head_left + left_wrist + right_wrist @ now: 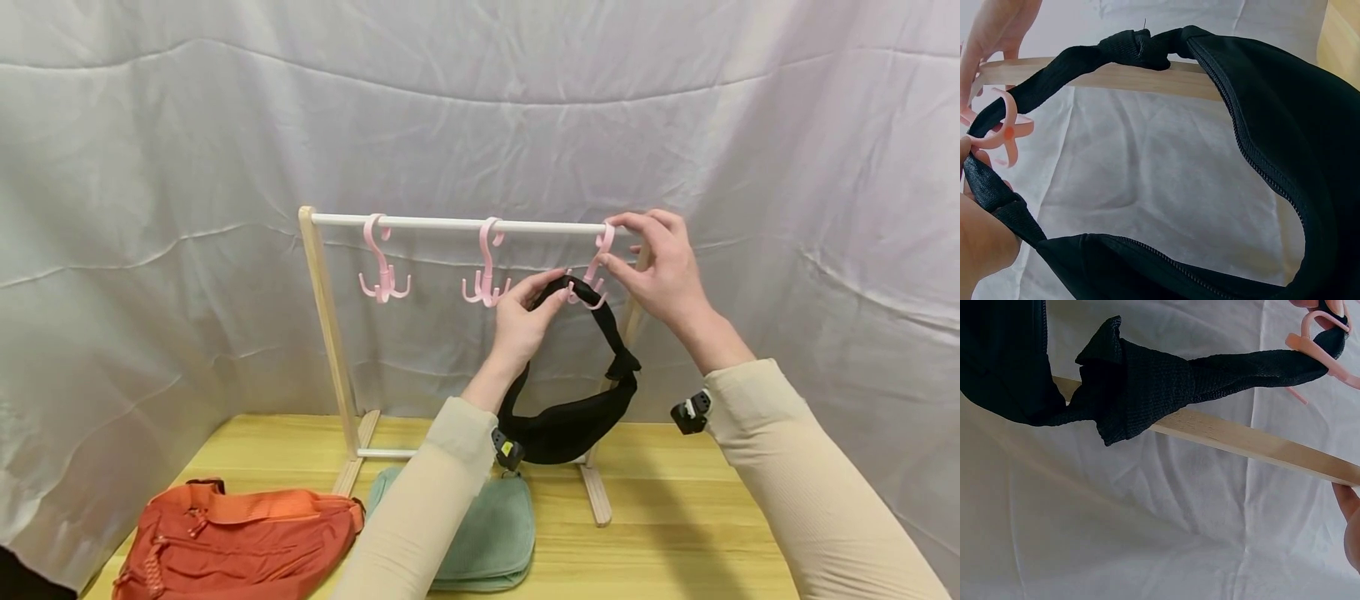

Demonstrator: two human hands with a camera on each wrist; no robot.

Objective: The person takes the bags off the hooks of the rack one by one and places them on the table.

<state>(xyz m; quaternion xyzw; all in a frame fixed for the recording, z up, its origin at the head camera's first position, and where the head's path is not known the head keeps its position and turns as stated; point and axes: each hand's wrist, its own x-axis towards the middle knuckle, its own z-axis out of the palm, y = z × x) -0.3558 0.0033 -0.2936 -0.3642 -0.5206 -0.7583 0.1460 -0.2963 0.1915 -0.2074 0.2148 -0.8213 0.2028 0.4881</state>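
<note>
A black waist bag (pixel 573 429) with a zipper hangs in a loop below the right-hand pink hook (pixel 591 268). Its strap (pixel 609 327) runs up among that hook's prongs; a bunched knot (pixel 1141 387) shows along it in the right wrist view. My left hand (pixel 519 327) pinches the strap's top between thumb and fingers, right beside the prongs. At the rail's right end, my right hand (pixel 663 271) holds the same hook, thumb on its stem and index finger by its top. In the left wrist view, the strap passes through the prongs (pixel 1009 131).
A wooden-legged rack with a white rail (pixel 435 222) carries two more pink hooks, one left (pixel 384 271) and one central (pixel 487 271). On the wooden table (pixel 660 517) lie an orange-red waist bag (pixel 247 542) and a green pouch (pixel 491 533). Grey cloth (pixel 480 142) hangs behind.
</note>
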